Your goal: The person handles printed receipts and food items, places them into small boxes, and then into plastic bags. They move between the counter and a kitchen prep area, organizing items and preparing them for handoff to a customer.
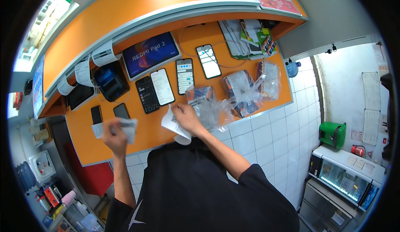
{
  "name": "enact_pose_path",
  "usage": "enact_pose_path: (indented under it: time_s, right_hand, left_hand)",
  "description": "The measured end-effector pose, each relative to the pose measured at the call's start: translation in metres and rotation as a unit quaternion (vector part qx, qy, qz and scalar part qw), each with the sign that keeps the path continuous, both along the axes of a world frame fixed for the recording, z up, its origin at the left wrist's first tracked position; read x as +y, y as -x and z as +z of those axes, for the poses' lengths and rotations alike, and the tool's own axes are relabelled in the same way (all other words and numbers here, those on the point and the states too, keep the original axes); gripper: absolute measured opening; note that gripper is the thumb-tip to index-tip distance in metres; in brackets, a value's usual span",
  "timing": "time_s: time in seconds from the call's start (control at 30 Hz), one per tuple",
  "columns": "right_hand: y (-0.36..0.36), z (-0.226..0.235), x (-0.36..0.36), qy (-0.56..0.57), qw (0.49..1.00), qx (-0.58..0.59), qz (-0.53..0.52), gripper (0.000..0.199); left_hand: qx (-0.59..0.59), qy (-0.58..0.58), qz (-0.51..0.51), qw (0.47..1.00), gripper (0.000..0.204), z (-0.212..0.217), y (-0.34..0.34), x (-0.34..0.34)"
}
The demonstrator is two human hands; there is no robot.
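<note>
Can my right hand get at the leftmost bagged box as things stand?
Probably yes: the leftmost bagged box lies close beside the right hand with nothing visible between, though that hand holds white paper it might have to release.

Both hands (186,116) hold papers (171,123) above the counter (85,148).

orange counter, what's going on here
A person is handling papers at an orange counter. The left hand, blurred, holds a pale paper; the right hand grips a curled white strip near the counter's front edge. Four phones with lit screens lie beyond the hands, and three boxes in clear plastic bags sit to the right.
</note>
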State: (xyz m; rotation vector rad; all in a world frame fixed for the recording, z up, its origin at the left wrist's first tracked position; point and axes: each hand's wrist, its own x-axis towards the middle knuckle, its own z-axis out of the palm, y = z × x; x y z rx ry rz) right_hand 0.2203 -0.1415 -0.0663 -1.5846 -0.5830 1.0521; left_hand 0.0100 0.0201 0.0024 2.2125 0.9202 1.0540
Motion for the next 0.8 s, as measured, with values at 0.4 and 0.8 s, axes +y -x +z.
enact_pose_path:
  time_s: [0.4,0.8]
  right_hand:
    - [-0.022,0.027,-0.019,-0.082,0.964,-0.239,-0.088,0.023]
    - [-0.06,0.008,-0.097,0.165,0.863,-0.428,0.21,0.052]
  left_hand:
    - [-0.031,0.545,-0.151,0.824,0.057,-0.041,-0.082,-0.099]
    - [0.141,0.267,-0.308,0.902,0.01,-0.044,-0.124,-0.061]
